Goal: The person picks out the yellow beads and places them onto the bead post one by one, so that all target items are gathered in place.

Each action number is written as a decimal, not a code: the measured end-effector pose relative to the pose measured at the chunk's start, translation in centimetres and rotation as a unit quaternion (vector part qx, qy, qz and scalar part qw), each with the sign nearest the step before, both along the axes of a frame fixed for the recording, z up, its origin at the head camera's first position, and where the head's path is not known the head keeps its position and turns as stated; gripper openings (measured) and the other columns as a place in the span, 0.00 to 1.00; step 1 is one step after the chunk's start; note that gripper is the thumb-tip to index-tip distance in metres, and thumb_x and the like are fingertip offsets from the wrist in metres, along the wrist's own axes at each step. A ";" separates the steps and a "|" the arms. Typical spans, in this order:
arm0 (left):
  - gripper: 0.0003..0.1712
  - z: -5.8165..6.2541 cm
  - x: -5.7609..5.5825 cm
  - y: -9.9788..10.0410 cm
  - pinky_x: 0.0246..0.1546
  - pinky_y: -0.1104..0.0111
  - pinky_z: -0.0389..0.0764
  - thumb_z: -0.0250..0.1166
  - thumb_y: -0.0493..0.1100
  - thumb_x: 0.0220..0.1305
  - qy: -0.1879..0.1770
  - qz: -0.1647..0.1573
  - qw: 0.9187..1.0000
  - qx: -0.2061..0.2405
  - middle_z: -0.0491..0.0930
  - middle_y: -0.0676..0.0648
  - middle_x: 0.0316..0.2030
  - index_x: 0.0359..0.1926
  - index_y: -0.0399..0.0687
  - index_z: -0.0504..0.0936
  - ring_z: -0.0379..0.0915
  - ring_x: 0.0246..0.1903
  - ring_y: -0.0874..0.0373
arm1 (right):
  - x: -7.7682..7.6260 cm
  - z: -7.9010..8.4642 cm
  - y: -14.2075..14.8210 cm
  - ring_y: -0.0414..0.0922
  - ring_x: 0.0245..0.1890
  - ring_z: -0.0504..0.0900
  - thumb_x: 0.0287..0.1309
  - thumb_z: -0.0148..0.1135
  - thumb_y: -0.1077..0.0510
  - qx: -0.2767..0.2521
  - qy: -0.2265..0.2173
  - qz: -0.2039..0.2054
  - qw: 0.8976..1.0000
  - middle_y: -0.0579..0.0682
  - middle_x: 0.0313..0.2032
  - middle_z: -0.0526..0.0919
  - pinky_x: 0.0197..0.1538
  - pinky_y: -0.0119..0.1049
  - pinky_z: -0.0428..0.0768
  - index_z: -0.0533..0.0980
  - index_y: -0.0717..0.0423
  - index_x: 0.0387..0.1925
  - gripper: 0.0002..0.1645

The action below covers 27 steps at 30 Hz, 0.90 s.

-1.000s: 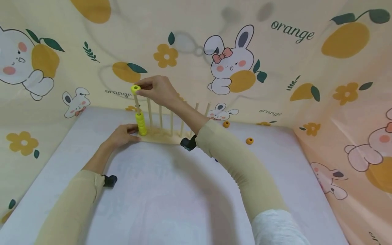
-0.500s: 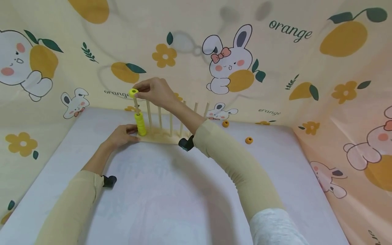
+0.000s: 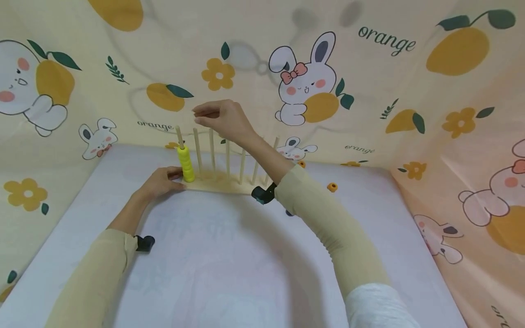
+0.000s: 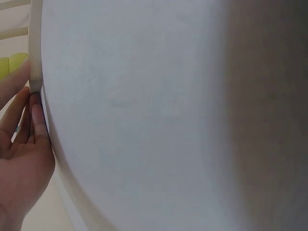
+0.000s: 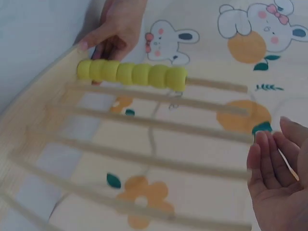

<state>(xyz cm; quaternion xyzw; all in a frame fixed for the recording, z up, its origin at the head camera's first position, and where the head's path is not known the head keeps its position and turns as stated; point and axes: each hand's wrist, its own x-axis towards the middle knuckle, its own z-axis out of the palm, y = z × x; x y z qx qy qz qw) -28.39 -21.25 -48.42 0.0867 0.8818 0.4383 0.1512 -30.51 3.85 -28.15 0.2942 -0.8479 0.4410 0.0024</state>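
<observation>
A wooden peg stand (image 3: 217, 186) with a row of upright pegs is near the back of the white surface. On its leftmost peg sits a stack of several yellow beads (image 3: 185, 165), with the bare peg tip (image 3: 178, 135) showing above. My left hand (image 3: 161, 183) grips the left end of the base; in the left wrist view its thumb (image 4: 15, 83) lies over the base's edge. Above the pegs, to the right of the stack, my right hand (image 3: 229, 120) is raised with nothing in it. Its fingers (image 5: 269, 161) are loosely bent in the right wrist view.
Two orange beads (image 3: 332, 187) lie to the right of the stand, one partly behind the right arm. A small dark bead-like thing (image 3: 289, 212) shows beside the right sleeve. A patterned cloth wall (image 3: 254, 91) rises close behind the stand.
The right hand has let go of a yellow bead at the top of the leftmost peg and moved right. That bead now rests on the stack. The left hand stays put.
</observation>
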 end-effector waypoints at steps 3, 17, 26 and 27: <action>0.42 0.1 -0.2 -0.2 0.72 0.48 0.58 0.72 0.39 0.60 0.003 -0.001 1.000 -0.002 0.64 0.32 0.69 0.71 0.31 0.63 0.58 0.70 0.38 | 0.0 0.1 1.5 0.34 0.42 0.85 0.63 0.68 0.55 -0.019 0.005 -0.012 1.000 0.45 0.45 0.88 0.47 0.25 0.81 0.83 0.56 0.53 0.18; 0.42 0.4 0.5 0.3 0.72 0.47 0.57 0.71 0.39 0.60 -0.005 0.003 1.000 -0.013 0.64 0.32 0.69 0.71 0.31 0.62 0.58 0.70 0.38 | 0.3 -1.1 8.1 0.37 0.41 0.85 0.62 0.69 0.54 -0.036 -0.001 -0.056 0.998 0.46 0.43 0.88 0.46 0.31 0.83 0.84 0.58 0.49 0.17; 0.42 0.4 0.2 0.2 0.71 0.48 0.58 0.71 0.39 0.60 -0.002 0.007 1.000 -0.010 0.64 0.33 0.69 0.71 0.31 0.63 0.59 0.69 0.38 | 0.7 -1.2 11.4 0.40 0.42 0.85 0.62 0.68 0.52 -0.049 0.010 -0.085 0.995 0.46 0.45 0.88 0.47 0.33 0.83 0.86 0.52 0.47 0.14; 0.42 0.3 0.2 0.2 0.71 0.48 0.58 0.71 0.38 0.60 -0.003 0.007 1.000 -0.008 0.64 0.32 0.69 0.71 0.31 0.62 0.59 0.69 0.38 | 0.6 -1.4 11.8 0.40 0.43 0.85 0.62 0.68 0.52 -0.050 0.010 -0.091 0.995 0.47 0.45 0.88 0.48 0.33 0.83 0.86 0.52 0.47 0.14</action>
